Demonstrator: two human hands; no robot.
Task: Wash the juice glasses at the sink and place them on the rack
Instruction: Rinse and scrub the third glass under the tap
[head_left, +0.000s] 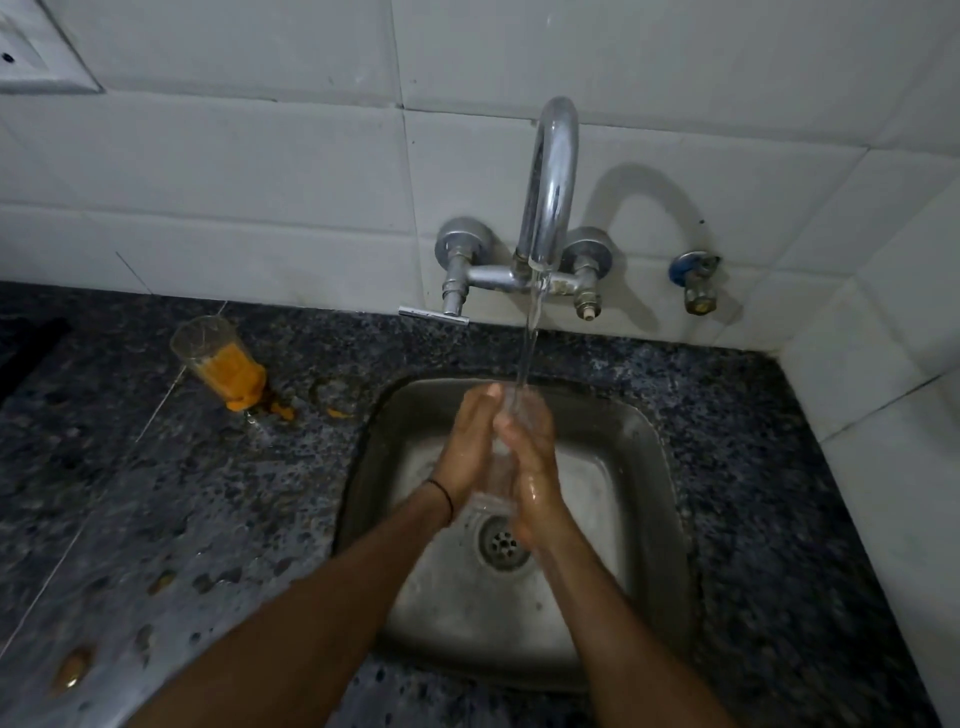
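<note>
A clear juice glass (500, 470) is pressed between my two palms over the steel sink (644, 452), its mouth up under the stream of water (531, 343) from the chrome tap (551, 176). My left hand (467, 447) lies flat against the glass's left side and my right hand (535, 467) against its right side; both are wet. A second glass (221, 366) with orange juice residue stands on the dark granite counter to the left of the sink. No rack is in view.
Orange spills (283, 411) and water drops dot the granite counter (156, 493). A drain (503, 543) sits in the sink's middle. White tiled walls rise behind and to the right, with a small blue-handled valve (696, 283) right of the tap.
</note>
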